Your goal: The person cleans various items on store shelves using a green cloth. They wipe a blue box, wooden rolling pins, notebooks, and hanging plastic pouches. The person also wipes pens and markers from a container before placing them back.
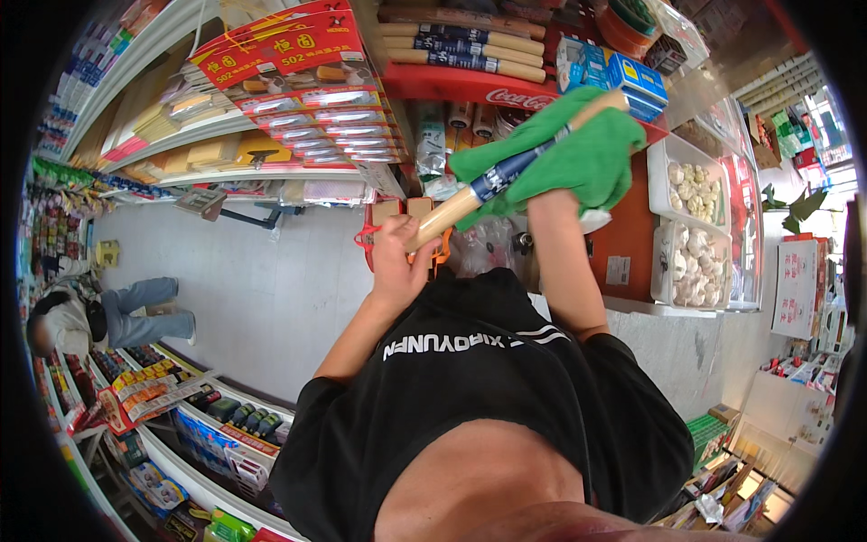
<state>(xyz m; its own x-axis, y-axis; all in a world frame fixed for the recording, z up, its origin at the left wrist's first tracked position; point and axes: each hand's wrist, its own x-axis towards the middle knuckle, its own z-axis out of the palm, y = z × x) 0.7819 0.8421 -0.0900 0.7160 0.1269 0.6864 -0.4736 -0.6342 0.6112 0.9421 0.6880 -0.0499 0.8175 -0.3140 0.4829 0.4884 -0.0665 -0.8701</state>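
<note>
A wooden rolling pin [443,215] with a dark blue printed wrapper runs slantwise in front of me. Its near end sits in my left hand [399,254], fingers and thumb closed round it. Over the far part lies a green cloth [576,159], folded about the wood. My right hand [557,203] is mostly hidden beneath the cloth; only the wrist and its edge show, and the cloth and pin are held there. Similar wrapped wooden pins [474,51] lie stacked on the red shelf just beyond, beside blue boxes [637,81].
Red cards of super glue [291,54] hang at upper left beside white shelves [230,177]. White tubs of garlic [692,264] stand at right. A person [88,318] is in the aisle at far left. Stocked shelves [203,474] line the lower left.
</note>
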